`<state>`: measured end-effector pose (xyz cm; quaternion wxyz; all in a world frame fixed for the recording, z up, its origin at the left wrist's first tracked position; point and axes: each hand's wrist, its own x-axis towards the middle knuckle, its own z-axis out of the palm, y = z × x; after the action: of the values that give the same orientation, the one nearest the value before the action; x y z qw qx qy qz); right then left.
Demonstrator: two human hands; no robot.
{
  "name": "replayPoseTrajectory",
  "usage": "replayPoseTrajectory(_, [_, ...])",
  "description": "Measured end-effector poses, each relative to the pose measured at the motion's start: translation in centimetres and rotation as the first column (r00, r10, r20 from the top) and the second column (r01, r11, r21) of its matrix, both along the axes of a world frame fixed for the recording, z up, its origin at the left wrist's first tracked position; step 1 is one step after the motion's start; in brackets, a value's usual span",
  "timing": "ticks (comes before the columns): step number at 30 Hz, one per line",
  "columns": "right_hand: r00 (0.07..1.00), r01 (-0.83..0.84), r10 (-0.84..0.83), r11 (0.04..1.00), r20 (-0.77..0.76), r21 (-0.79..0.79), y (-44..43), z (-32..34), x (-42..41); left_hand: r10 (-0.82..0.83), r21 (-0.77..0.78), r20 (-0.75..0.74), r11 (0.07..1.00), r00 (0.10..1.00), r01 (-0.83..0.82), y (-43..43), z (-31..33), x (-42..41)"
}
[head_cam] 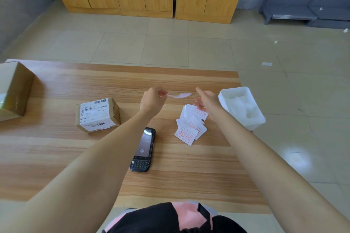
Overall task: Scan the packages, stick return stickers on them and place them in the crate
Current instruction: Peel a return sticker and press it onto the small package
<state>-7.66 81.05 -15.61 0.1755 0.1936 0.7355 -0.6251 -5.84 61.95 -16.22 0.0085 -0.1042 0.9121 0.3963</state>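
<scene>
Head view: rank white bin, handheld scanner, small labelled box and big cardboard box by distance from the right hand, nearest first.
From the right hand:
1. White bin, just to its right at the table's right edge.
2. Handheld scanner, nearer the person, centre of the table.
3. Small labelled box, to the left, past the left hand.
4. Big cardboard box, at the far left edge.
</scene>
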Motion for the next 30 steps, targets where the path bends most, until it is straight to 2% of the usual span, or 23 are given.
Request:
replayPoseTrajectory(2, [0.998, -0.015, 0.021, 0.996, 0.065, -0.086, -1.5, 0.1, 0.1, 0.017, 0.03, -0.024, 0.999, 1.0, -0.017, 0.1, 0.2, 0.2])
replayPoseTrajectory(5, [0.994, -0.015, 0.029, 0.991, 0.109, -0.13, -2.9, 0.1, 0.6, 0.062, 0.096, -0.043, 0.994, 0.997, -0.058, -0.3, 0.5, 0.8])
replayPoseTrajectory(9, [0.997, 0.039, -0.025, 0.979, 0.069, -0.202, -4.0, -0.3, 1.1, 0.128, 0.212, -0.027, 0.97, 0.991, -0.119, -1.5, 0.5, 1.8])
replayPoseTrajectory(15, [0.999, 0.006, -0.012, 0.991, -0.042, -0.132, -5.7, -0.7, 1.6, 0.223, 0.439, 0.124, 0.861, 0.967, -0.255, -3.6, -0.2, 3.7])
replayPoseTrajectory(24, [0.983, -0.181, 0.18, 0.98, -0.019, -0.088, -10.6, -1.6, 2.2, 0.387, 0.459, 0.201, 0.774, 0.9, -0.436, -9.1, -1.5, 7.3])
replayPoseTrajectory(30, [0.953, -0.3, 0.304, 0.943, 0.001, -0.146, -15.9, -2.8, 3.7, 0.442, 0.485, 0.214, 0.726, 0.871, -0.487, -12.7, -2.1, 9.8])
